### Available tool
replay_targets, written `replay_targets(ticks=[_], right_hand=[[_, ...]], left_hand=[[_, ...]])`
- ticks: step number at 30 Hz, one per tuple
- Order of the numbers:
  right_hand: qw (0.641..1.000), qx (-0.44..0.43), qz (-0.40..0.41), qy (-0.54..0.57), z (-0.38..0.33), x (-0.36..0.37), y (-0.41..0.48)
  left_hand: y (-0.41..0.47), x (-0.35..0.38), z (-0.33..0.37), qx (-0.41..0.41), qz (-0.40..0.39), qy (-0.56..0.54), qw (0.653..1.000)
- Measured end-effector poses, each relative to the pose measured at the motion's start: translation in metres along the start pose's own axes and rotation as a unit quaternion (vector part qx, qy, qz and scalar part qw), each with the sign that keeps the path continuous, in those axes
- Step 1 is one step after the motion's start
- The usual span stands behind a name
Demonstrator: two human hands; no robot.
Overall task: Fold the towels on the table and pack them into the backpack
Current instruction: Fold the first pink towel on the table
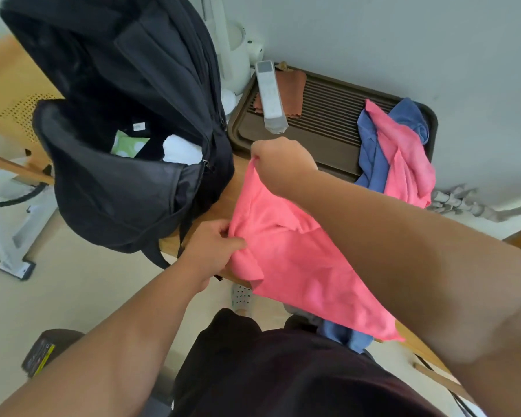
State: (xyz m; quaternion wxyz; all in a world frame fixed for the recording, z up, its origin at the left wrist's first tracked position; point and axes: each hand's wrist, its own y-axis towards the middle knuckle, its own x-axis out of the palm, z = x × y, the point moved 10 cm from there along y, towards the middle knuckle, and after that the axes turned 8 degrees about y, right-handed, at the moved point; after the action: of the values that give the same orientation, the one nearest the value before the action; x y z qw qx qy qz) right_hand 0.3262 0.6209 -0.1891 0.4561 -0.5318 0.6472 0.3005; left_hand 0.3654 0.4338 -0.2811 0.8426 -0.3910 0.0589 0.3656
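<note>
Shirt: dark shirt point(298, 371) fills the bottom of the view, between 2 bare forearms.
Left hand: left hand point(214, 245) pinches the near-left corner of the pink towel point(298, 260) at the table's front edge.
Right hand: right hand point(280, 164), curled, pinches the far corner, raised above the table point(223, 200).
Towel: stretched between both hands, with its lower part draped past the front edge.
Edges: backpack point(127, 115) stands open at the table's left end and bulges over the edge. A narrow bare strip of wood lies between it and the towel.
Tray: tray point(328, 136) sits against the wall. A spare pink towel point(403, 155) and a blue towel point(370, 152) spill over its right rim.
Counts: 2 pink towels, 1 backpack, 1 tray, 1 remote point(271, 97).
Hidden: another blue cloth point(346, 335) peeks from under the held towel, mostly covered. Whether the tray's blue is 1 piece is unclear. The right forearm is blurred.
</note>
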Motion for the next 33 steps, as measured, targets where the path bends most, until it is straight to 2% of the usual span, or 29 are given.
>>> replay_targets(ticks=[3,6,8,11,14,16,18,21,23,26,30,32,33], right_hand=[[0.993,0.047,-0.018,0.106,0.006,0.015,0.000],[0.987,0.064,-0.032,0.142,0.014,0.023,-0.007],[0.978,0.103,-0.027,0.179,0.027,0.020,-0.014],[0.941,0.194,-0.013,0.278,0.051,0.018,-0.020],[0.883,0.265,0.015,0.386,0.066,0.018,-0.019],[0.846,0.278,0.035,0.453,0.063,0.016,-0.017],[0.827,0.242,0.079,0.501,0.049,0.003,-0.008],[0.830,0.160,0.158,0.511,0.024,-0.027,0.003],[0.834,0.152,0.165,0.504,0.020,-0.028,0.005],[0.865,0.198,0.122,0.446,0.035,0.002,-0.003],[0.856,0.254,0.067,0.445,0.054,0.047,-0.030],[0.852,0.268,0.034,0.448,0.053,0.066,-0.044],[0.853,0.268,0.020,0.447,0.050,0.073,-0.048]], left_hand=[[0.005,-0.005,-0.005,-0.010,0.015,0.033,0.999],[0.011,-0.005,-0.007,-0.001,0.006,0.113,0.994],[0.014,0.000,-0.008,0.004,-0.016,0.118,0.993],[0.014,0.010,-0.007,0.005,-0.068,0.036,0.997],[0.014,0.016,-0.002,0.017,-0.101,0.034,0.994],[0.015,0.011,0.004,0.034,-0.078,0.048,0.995],[0.017,-0.005,0.013,0.059,-0.012,0.058,0.996],[0.016,-0.015,0.025,0.104,0.030,0.088,0.990],[0.016,-0.014,0.028,0.122,0.027,0.119,0.985],[0.018,-0.016,0.023,0.114,0.039,0.148,0.982],[0.017,-0.024,0.010,0.104,0.068,0.214,0.969],[0.014,-0.030,0.006,0.101,0.087,0.282,0.950],[0.011,-0.032,0.005,0.103,0.093,0.351,0.926]])
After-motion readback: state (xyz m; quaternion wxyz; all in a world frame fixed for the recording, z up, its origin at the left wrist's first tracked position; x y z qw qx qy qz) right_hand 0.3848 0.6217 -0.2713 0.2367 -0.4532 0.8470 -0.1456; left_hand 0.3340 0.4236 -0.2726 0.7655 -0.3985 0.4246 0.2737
